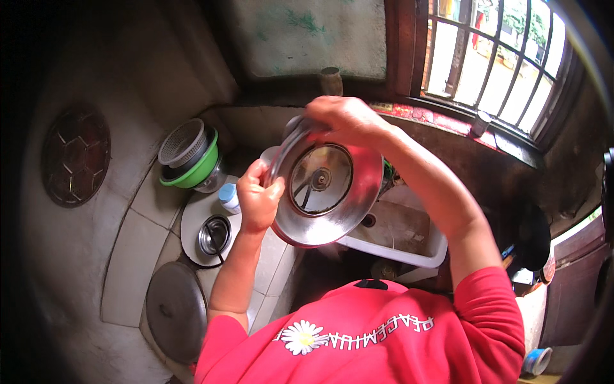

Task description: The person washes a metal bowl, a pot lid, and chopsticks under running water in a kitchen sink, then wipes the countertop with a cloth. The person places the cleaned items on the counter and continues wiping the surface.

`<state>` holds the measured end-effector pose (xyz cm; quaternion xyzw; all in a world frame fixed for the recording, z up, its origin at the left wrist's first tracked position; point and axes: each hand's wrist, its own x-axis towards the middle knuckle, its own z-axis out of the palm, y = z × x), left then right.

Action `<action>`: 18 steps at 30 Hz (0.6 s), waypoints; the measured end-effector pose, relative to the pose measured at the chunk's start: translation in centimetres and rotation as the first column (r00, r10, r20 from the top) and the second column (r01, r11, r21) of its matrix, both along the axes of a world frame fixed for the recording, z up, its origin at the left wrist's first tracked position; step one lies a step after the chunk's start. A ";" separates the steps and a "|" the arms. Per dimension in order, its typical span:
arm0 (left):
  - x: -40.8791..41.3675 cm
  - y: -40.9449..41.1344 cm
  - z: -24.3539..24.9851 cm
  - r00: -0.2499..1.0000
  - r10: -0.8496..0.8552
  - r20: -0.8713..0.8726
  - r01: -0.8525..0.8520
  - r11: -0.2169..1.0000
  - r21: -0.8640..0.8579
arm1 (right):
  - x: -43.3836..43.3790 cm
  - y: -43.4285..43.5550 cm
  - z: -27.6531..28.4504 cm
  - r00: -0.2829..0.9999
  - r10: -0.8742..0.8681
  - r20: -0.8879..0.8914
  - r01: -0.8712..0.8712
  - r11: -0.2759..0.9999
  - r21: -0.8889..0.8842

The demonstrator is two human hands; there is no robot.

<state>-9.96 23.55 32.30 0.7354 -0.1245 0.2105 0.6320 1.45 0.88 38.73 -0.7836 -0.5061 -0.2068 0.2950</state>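
Note:
A round metal pan lid with a glass centre (320, 230) is held up and tilted above the counter and sink. My left hand (261, 192) grips its rim on the left side, the thumb on the near face. At the lid's upper edge is my right hand (343, 117), its fingers bent over the rim and partly hidden. Something rounded and pale shows behind the lid's upper left edge, too covered to name. Behind and below the lid lies a light-coloured sink basin (398, 230) with a drain hole.
Stacked plastic colanders and a green basin (194, 173) stand at the left. Nearer are a blue-capped white bottle (229, 198), a metal bowl with a dark-handled utensil (214, 235) and a large dark lid (175, 312). A barred window (489, 62) is at upper right.

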 end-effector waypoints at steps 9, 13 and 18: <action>-1.9 -0.8 -2.3 0.987 0.137 0.078 -0.132 0.989 -0.065 | 1.4 -4.9 -10.1 0.715 0.002 -0.699 0.400 0.819 0.412; 1.4 -0.3 0.4 0.994 0.099 -0.039 -0.070 0.887 0.457 | -2.2 0.5 -1.7 0.993 0.009 0.116 0.007 0.991 -0.137; 1.7 -0.3 0.3 0.999 -0.008 0.043 0.000 0.982 0.191 | -0.7 -0.5 -0.2 1.000 -0.021 0.010 0.022 0.996 -0.092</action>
